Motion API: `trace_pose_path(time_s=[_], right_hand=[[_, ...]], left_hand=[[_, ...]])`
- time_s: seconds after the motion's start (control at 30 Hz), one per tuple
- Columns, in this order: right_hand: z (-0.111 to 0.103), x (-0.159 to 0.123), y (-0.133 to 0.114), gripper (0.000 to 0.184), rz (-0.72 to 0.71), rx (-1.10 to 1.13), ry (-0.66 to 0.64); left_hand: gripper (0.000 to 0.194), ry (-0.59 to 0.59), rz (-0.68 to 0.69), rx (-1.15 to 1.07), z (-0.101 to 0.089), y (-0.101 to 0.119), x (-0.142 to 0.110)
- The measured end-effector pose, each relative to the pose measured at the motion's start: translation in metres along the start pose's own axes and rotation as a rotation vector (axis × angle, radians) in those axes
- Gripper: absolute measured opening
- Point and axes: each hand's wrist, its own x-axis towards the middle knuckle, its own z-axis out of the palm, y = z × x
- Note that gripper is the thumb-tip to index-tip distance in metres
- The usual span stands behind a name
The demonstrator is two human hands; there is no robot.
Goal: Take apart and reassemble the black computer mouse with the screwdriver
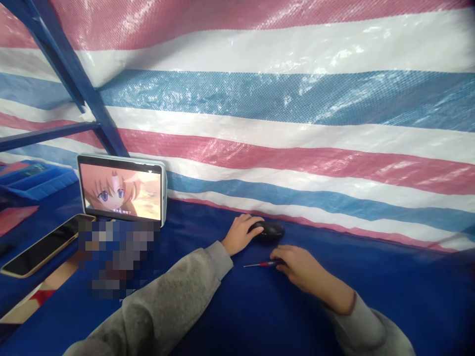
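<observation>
A black computer mouse (272, 231) lies near the back of the blue table surface. Against its left end, my left hand (240, 233) has its fingers and thumb closed around the mouse. Just in front of that, my right hand (297, 267) pinches a small screwdriver (262, 264) by its handle. The red part of the handle and the thin metal shaft stick out to the left, nearly level over the table. My palm and fingers hide the rest of the handle.
A tablet (124, 190) playing a cartoon leans upright at the left. Beside it lie a phone (48, 244) and a blue tray (40, 183). A striped plastic sheet (278, 163) hangs along the table's back edge, with a blue metal frame (67, 54) at the left.
</observation>
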Motion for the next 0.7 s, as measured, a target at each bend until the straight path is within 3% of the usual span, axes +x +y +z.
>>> trace_pose_path(time_s=[0.1,0.17,0.27,0.33,0.4,0.5,0.7], right_hand=[[0.007,0.001,-0.008,0.018,-0.030,-0.010,0.045],[0.008,0.003,-0.007,0.014,-0.012,0.007,0.162],[0.013,0.009,0.009,0.029,0.073,0.008,0.464],[0.022,0.013,0.024,0.044,0.091,0.001,0.562],[0.033,0.017,0.037,0.054,0.065,0.035,0.526],[0.046,0.019,0.043,0.054,0.091,0.117,0.488],[0.048,0.014,0.031,0.049,0.212,0.178,0.501]], left_hand=[[0.031,-0.007,-0.032,0.089,0.001,0.000,0.001],[0.031,-0.024,-0.030,0.114,0.002,0.000,0.001],[0.032,-0.050,-0.021,0.127,0.003,-0.002,0.001],[0.032,-0.067,-0.012,0.122,0.004,-0.003,0.001],[0.032,-0.079,-0.002,0.118,0.004,-0.004,0.001],[0.032,-0.073,0.007,0.113,0.005,-0.007,0.000],[0.028,-0.020,0.067,0.045,0.004,-0.006,-0.003]])
